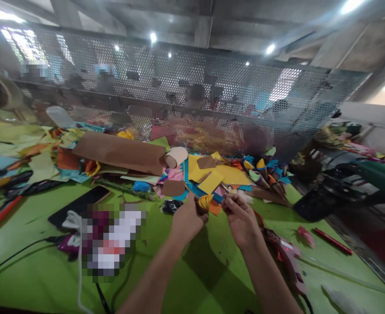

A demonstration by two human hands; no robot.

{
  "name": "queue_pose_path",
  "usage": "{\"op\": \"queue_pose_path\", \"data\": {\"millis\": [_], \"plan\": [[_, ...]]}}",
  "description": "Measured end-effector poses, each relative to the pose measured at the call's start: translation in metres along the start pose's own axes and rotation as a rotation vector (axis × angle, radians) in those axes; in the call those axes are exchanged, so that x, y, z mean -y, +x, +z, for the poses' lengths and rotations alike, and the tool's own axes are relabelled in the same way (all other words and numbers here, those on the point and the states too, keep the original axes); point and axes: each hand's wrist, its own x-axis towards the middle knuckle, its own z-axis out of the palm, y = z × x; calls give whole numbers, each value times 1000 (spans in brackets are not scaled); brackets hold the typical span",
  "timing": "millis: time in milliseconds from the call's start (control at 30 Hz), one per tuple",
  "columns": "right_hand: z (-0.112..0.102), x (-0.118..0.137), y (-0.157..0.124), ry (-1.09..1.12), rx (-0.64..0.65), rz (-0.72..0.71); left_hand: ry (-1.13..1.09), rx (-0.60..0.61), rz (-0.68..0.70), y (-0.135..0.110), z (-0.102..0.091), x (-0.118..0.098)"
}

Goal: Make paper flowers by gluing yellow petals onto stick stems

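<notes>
My left hand (187, 218) is closed around a small rolled piece of yellow and orange paper (208, 203), held above the green table (192, 270). My right hand (240, 216) is pinched shut just to the right of it, gripping a thin stick-like thing (225, 190) whose tip meets the paper. Both forearms reach in from the bottom edge. Behind the hands lie yellow paper sheets (218, 174) and several small coloured paper cones (260, 172).
A brown paper sheet (120, 152) and a paper roll (175, 157) lie among coloured scraps at the back left. A dark phone (79, 205) and cables sit at the left. A pink glue gun (287, 257) and a red pen (332, 241) lie to the right. A perforated metal screen (192, 96) stands behind.
</notes>
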Motion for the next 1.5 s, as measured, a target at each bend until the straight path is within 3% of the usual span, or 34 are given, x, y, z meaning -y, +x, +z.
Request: {"op": "queue_pose_path", "data": {"millis": [133,333,667,1033,1500], "plan": [[2,0,0,27,-21,11,-362,-98,-15,12,10,9],[3,0,-1,41,-24,2,-723,-98,39,21,19,17],[3,3,0,8,8,-23,-721,-125,112,16,14,8],[4,2,-1,-47,-29,-41,-815,-81,42,20,13,8],[3,2,1,47,-50,24,-845,-76,23,17,10,3]]}}
